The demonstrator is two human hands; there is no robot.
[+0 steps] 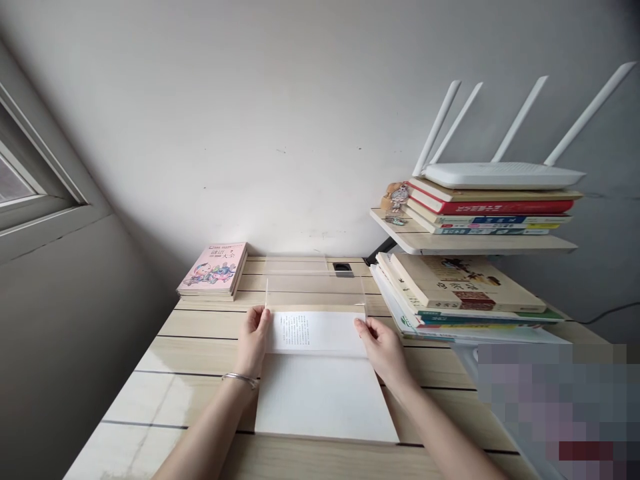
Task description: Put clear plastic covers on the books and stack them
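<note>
Head view; facing forward, down over nearby desk (205,325)

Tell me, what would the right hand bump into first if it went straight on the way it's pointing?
The right hand points forward and leftward, so probably the printed page beside it. Clear plastic is there too; which comes first is hard to tell.

Book (327,397): between left hand (255,335) and right hand (384,347). Book stack (214,272): beyond left hand, leftward. Router (500,175), on books (500,208), on shelf (433,244): beyond right hand, rightward.
</note>
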